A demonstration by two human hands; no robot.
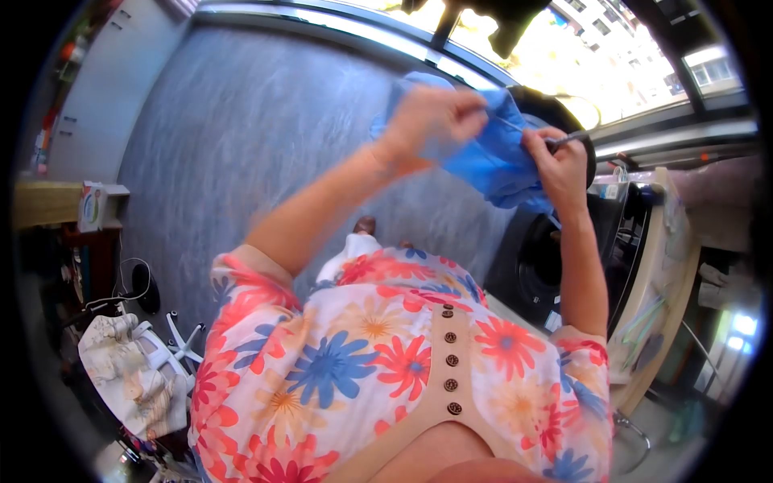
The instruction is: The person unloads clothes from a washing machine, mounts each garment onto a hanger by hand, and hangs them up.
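Bunched blue cloth (503, 157), thin and soft-looking, hangs between and below my two hands. My left hand (431, 121) is in front of its left part, smeared by motion, with the fingers curled in. What those fingers pinch, if anything, I cannot make out. At the cloth's right side my right hand (560, 169) is closed around a dark grey rod (568, 138), whose end sticks out to the right. A thin pale line runs across the cloth between the hands.
A dark washing machine (538, 262) with a round door stands right of my legs. Windows (580, 60) line the far side, and a black rounded object (586, 153) is behind the cloth. A white chair (153, 354) with fabric on it stands at left, near a pale cabinet (113, 97).
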